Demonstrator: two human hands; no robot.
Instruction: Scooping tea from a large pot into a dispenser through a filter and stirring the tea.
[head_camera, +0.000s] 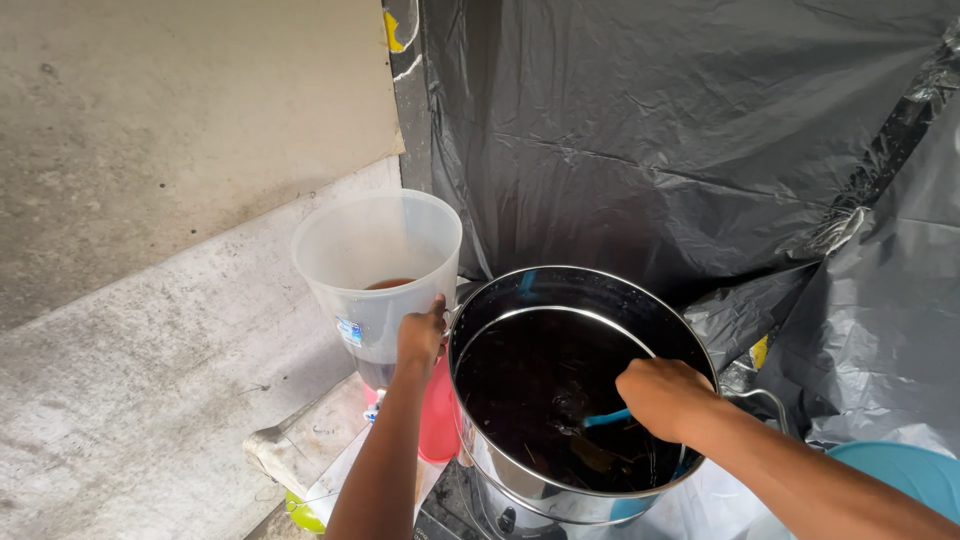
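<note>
A large steel pot (560, 470) stands in the lower middle of the view, tilted a little toward the camera, its shiny inner wall showing above a dark, nearly black liquid (530, 385) that fills it well up the side; bits of dark matter float or lie in it near the middle. The right hand (663, 396) reaches over the pot's right rim and is curled closed around a blue handle (607, 418) of some utensil whose working end dips into the liquid and cannot be made out. A metal side handle (768, 400) sticks out from the pot just beyond that wrist. The left hand (421, 335) rests at the pot's left rim, fingers bent over the edge where the pot meets a clear plastic pitcher (375, 260); whether it grips the pot or the pitcher cannot be told. The pitcher stands just left of the pot, touching or nearly so, and holds a shallow amount of brownish liquid (388, 284) far below its brim. A red container (438, 420) sits low between pitcher and pot, mostly hidden by the left forearm. Black plastic sheeting (680, 130) hangs behind, a grey concrete wall (150, 200) rises at left, and a light blue tub rim (900, 475) shows at the lower right.
</note>
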